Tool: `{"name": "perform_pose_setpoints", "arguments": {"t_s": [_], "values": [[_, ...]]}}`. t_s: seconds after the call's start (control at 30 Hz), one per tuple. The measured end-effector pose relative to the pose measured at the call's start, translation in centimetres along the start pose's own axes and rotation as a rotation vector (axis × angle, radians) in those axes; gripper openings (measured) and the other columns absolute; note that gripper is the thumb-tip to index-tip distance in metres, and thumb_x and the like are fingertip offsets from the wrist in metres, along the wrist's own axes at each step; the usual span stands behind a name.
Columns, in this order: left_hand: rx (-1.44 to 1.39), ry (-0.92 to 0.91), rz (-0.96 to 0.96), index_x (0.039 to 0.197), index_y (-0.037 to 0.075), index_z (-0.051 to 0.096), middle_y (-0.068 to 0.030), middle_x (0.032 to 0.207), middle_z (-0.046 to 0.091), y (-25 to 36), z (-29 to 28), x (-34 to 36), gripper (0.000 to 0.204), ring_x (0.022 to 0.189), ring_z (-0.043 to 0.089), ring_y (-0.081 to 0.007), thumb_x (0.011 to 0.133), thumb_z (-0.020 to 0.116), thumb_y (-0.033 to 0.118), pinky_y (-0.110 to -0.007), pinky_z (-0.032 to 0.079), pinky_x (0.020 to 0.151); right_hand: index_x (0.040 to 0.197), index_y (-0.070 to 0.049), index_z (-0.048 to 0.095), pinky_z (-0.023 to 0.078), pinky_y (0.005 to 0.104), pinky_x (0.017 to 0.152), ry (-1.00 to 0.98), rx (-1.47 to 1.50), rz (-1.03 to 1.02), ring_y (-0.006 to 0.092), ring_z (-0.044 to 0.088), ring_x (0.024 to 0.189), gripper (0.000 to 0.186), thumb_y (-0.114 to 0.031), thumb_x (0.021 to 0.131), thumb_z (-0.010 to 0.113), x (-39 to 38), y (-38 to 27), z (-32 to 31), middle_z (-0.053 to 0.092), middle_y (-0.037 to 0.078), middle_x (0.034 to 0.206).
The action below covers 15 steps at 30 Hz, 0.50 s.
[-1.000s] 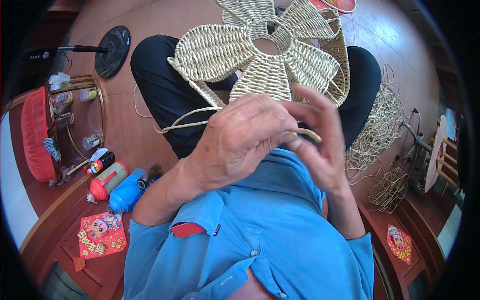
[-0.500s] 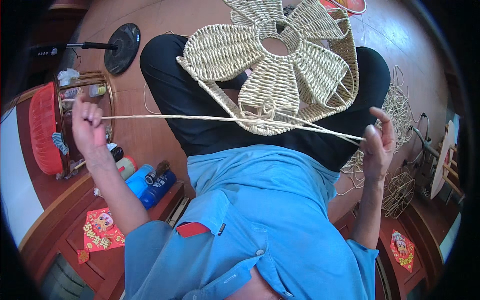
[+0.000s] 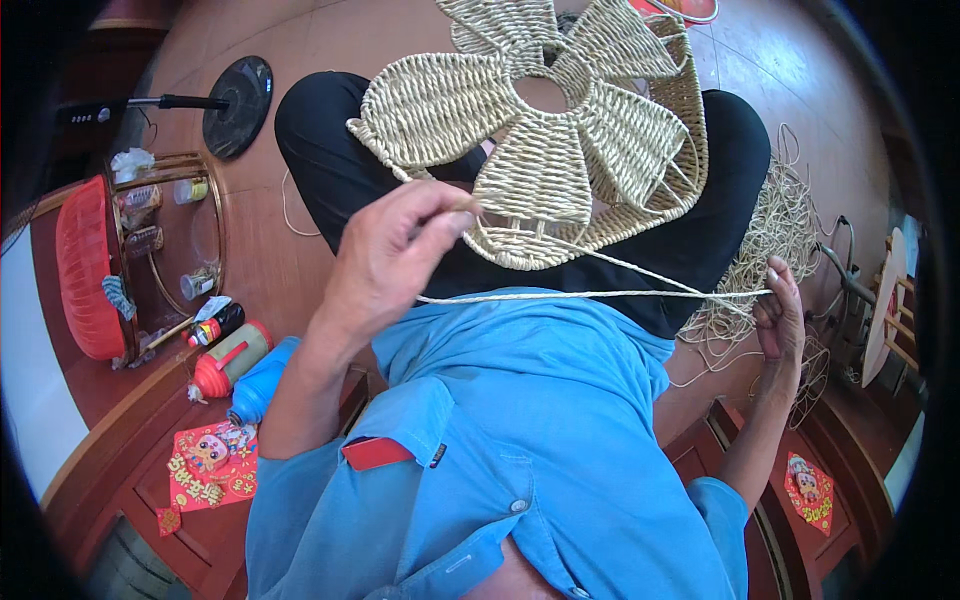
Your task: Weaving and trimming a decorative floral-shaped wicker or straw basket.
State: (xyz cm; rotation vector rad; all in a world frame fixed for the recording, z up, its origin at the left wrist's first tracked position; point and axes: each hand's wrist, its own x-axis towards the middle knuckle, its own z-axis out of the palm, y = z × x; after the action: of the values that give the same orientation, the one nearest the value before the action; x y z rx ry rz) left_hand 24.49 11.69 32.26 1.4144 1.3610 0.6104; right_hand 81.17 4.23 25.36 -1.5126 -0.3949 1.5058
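I can see the left hand [image 3: 388,255] pinching pale cord [image 3: 590,295] at the near side of the woven flower basket [image 3: 535,170], which rests across dark trousers [image 3: 325,160]; right of the basket, the right hand [image 3: 782,312] clamps the cord

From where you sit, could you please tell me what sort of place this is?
Probably a home doubling as weaving space: a petalled woven piece, heaped cord on the floor, and a red-ended flask.

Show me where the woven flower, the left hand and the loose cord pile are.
Woven flower [image 3: 535,150]: head view, on its lower petal.
Left hand [image 3: 398,247]: head view, on the back of the hand.
Loose cord pile [image 3: 778,225]: head view, on its tangled strands.
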Motion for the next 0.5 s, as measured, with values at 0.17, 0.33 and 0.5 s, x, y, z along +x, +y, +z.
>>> {"name": "perform_pose_setpoints", "arguments": {"t_s": [0.17, 0.33, 0.5], "values": [[0.343, 0.044, 0.364, 0.117, 0.007, 0.081, -0.0093, 0.098, 0.072, 0.6, 3.6, 0.8, 0.021, 0.086, 0.07, -0.0223, 0.096, 0.08, 0.008, -0.033, 0.055, 0.078, 0.139, -0.008, 0.064, 0.023, 0.0182, 0.044, -0.005, 0.075, 0.032, -0.0016, 0.029, 0.053, 0.03, -0.012, 0.11, 0.069, 0.4, -0.5, 0.4, 0.038, -0.012, 0.072], [0.456, 0.129, 0.53, 0.105, 0.008, 0.079, -0.0058, 0.094, 0.067, 1.0, 6.4, 1.2, 0.015, 0.088, 0.066, -0.0287, 0.091, 0.083, 0.011, -0.041, 0.054, 0.078, 0.139, -0.008, 0.066, 0.024, 0.0187, 0.045, -0.02, 0.122, -0.047, -0.0012, 0.03, 0.054, 0.029, -0.014, 0.111, 0.069, 0.8, -1.3, 0.8, 0.036, -0.012, 0.073], [0.547, 0.075, 0.627, 0.103, 0.008, 0.081, -0.0058, 0.091, 0.067, 2.2, 6.9, 1.6, 0.017, 0.083, 0.065, -0.0248, 0.094, 0.082, 0.022, -0.035, 0.05, 0.072, 0.143, -0.004, 0.066, 0.024, 0.021, 0.046, 0.076, 0.225, -0.143, 0.001, 0.029, 0.057, 0.031, -0.013, 0.113, 0.064, 0.9, -3.7, -1.2, 0.036, -0.01, 0.073]]}}
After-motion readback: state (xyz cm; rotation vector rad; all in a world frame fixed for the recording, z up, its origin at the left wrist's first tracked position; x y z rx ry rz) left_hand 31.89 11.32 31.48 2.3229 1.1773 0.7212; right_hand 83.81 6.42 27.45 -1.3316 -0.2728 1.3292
